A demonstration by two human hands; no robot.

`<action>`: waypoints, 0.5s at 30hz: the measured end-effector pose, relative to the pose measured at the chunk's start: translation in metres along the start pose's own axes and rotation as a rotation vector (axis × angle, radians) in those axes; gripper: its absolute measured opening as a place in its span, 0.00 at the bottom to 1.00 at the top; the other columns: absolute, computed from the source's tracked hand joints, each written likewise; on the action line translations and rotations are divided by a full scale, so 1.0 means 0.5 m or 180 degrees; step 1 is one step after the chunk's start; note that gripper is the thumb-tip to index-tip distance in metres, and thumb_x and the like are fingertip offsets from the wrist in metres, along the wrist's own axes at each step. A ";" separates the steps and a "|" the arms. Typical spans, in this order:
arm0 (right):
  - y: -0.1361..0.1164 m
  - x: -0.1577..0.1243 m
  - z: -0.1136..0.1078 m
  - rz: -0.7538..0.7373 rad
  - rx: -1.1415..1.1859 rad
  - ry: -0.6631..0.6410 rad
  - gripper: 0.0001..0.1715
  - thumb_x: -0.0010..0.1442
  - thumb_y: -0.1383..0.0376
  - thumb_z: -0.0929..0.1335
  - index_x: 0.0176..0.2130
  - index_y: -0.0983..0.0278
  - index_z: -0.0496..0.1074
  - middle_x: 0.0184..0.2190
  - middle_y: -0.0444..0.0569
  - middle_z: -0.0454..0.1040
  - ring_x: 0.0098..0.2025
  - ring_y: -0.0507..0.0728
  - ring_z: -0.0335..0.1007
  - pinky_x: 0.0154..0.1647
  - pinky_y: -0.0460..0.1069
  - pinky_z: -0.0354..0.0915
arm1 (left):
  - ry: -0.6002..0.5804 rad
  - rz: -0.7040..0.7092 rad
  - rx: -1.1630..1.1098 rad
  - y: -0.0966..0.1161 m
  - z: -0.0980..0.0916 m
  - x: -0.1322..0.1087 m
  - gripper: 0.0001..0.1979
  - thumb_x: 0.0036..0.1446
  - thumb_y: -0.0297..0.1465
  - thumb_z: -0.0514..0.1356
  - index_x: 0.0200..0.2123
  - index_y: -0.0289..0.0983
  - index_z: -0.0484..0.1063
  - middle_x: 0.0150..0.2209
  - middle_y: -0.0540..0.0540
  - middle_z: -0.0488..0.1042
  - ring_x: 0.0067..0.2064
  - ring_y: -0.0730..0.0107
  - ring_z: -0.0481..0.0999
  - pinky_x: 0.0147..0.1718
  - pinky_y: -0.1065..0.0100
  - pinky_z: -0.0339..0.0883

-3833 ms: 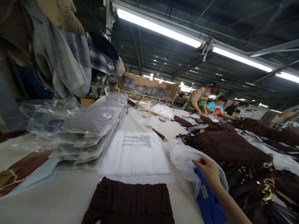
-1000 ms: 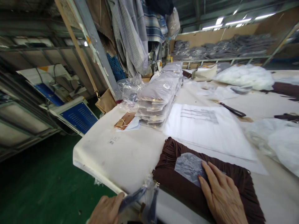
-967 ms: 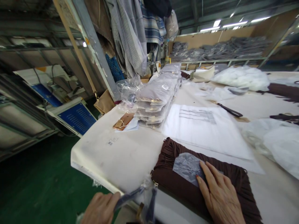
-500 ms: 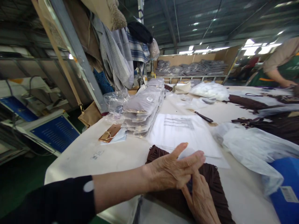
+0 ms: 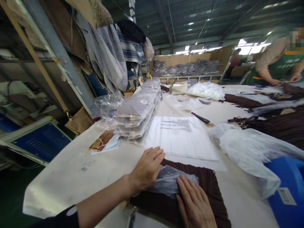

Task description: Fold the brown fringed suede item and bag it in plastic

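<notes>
In front of me on the table lies a dark brown bag-like piece (image 5: pixel 213 186) with gathered or fringed edges. Crumpled clear plastic (image 5: pixel 168 179) rests on its middle, between my hands. My left hand (image 5: pixel 147 167) is at the plastic's left side, fingers stretched out over the brown piece's far left edge. Flat on the piece lies my right hand (image 5: pixel 196 201), its fingertips touching the plastic. Neither hand is closed round anything. Just beyond the brown piece is a stack of white printed plastic bags (image 5: pixel 178 139).
Grey packed pieces (image 5: pixel 135 107) are piled at the left, beside a phone-like brown item (image 5: pixel 102 140) with a tag. A blue container (image 5: pixel 285 190) and thin plastic (image 5: pixel 244 148) stand at right. A co-worker (image 5: pixel 273 63) works across the table.
My hands, crossed and touching above the brown piece before, have come apart and down onto it. The plastic now shows spread between them. The view has turned slightly right.
</notes>
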State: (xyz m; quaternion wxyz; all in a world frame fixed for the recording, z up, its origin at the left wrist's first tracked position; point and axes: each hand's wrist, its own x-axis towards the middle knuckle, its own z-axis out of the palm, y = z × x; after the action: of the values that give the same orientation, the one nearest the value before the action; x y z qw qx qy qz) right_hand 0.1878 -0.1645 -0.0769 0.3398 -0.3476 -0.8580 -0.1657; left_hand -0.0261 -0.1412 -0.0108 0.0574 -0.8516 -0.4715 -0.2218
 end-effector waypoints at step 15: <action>0.234 0.157 0.109 0.0712 0.0255 -0.2129 0.22 0.63 0.59 0.61 0.55 0.59 0.67 0.56 0.54 0.67 0.55 0.62 0.65 0.49 0.58 0.66 | -0.1160 -0.0772 -0.0133 -0.154 0.098 0.093 0.15 0.54 0.28 0.60 0.47 0.35 0.69 0.48 0.41 0.71 0.51 0.59 0.69 0.49 0.61 0.66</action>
State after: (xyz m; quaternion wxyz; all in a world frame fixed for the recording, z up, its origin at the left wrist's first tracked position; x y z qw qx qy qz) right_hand 0.2040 -0.0161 -0.0552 0.0695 -0.4608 -0.8843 0.0293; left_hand -0.0528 -0.0475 -0.0432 -0.0735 -0.8156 -0.5684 -0.0793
